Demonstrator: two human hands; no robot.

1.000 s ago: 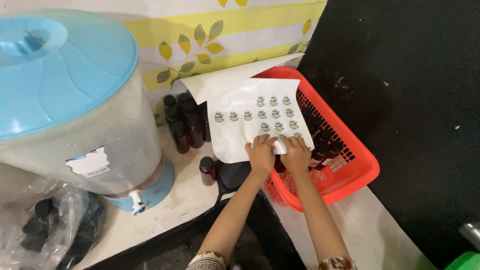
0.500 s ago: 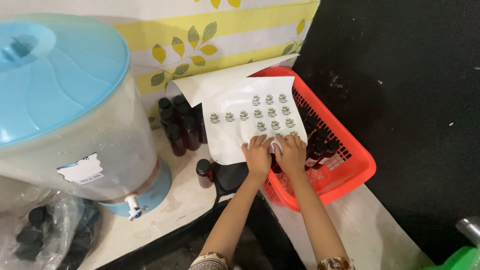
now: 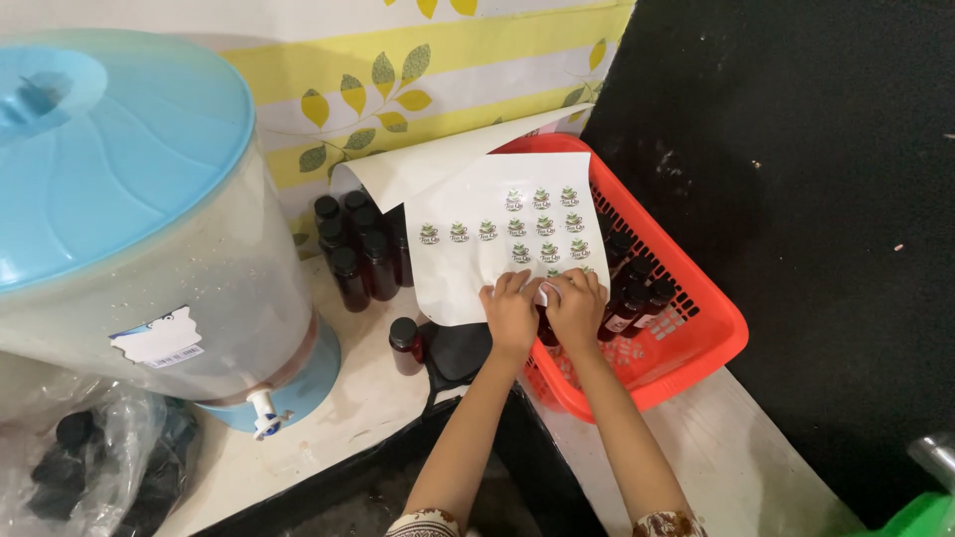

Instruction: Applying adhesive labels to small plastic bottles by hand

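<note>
Sticker sheet overhangs red basket; left hand and right hand pinch its near edge, bottles close alongside.

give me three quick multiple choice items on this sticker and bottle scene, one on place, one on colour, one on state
1. Where does the sticker sheet lie?
A. across the basket's left rim
B. on the dispenser's lid
C. on the floor

2. What colour is the basket?
A. green
B. red-orange
C. white

3. How is the sheet's top left corner?
A. flat
B. torn off
C. curled over

Answers:
1 A, the sheet overlaps the basket rim, beside the dark bottles.
2 B, its mesh walls are red-orange.
3 C, the corner folds over, showing its blank back, while the left hand and right hand pinch a sticker at the bottom edge.
</note>
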